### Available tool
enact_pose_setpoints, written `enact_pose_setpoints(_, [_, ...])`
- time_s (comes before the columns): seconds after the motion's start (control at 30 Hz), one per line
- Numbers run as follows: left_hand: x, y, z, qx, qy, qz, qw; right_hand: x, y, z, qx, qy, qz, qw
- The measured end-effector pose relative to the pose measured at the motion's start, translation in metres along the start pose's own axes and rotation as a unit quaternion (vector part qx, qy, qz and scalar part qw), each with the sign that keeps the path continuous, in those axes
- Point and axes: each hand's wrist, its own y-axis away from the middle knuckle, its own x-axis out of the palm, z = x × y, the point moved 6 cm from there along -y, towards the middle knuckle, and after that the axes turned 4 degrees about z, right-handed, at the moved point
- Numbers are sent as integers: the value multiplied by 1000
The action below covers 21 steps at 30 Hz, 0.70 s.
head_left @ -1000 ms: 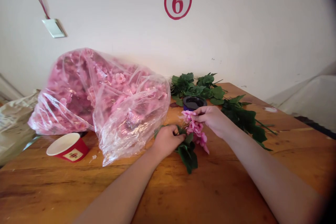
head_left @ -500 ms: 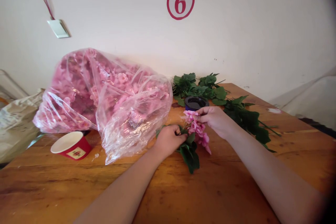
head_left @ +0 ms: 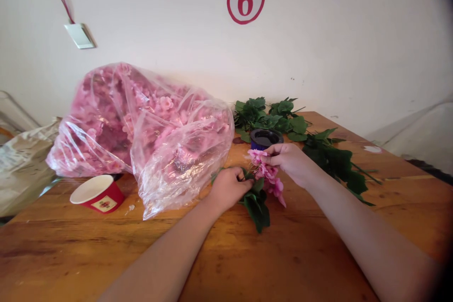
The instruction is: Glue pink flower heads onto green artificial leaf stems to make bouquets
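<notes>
My left hand [head_left: 232, 188] is closed around a stem with green leaves [head_left: 257, 210], low over the wooden table. Pink artificial flowers [head_left: 269, 178] hang beside these leaves, several blossoms on thin stalks. At the top of the blossoms, my right hand [head_left: 286, 159] pinches a pink flower between thumb and fingers. The two hands are close together, with the flowers between them. Just behind my right hand stands a dark blue, round container with a black rim [head_left: 266, 138]. My fingers hide where the stalks meet the green stem.
A big clear plastic bag [head_left: 182, 165] full of pink flowers fills the left of the table [head_left: 219, 264]. A red paper cup [head_left: 98, 194] stands before it. Green leaf stems [head_left: 332, 160] lie at the right, with more leaves [head_left: 256, 113] by the wall.
Both hands keep nearly the same place and hold. The whole view has shifted slightly; the flowers and leaves show hardly any movement.
</notes>
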Motion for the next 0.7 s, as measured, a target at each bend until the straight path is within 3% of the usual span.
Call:
enact_pose_setpoints(0.23, [-1,1,-4,1,10,7,1000,9,10,12,-13,78,108,991])
enact_pose_setpoints(0.4, [0,3,-5,17,35,20,999,14,6,9,-49,197,90,975])
enact_pose_setpoints(0.53, [2,2,-1,27,87,33,995,22,1,3,-61,270,126,953])
enact_pose_setpoints(0.7, [1,3,-5,58,85,53,993,24,5,8,-87,371,115,918])
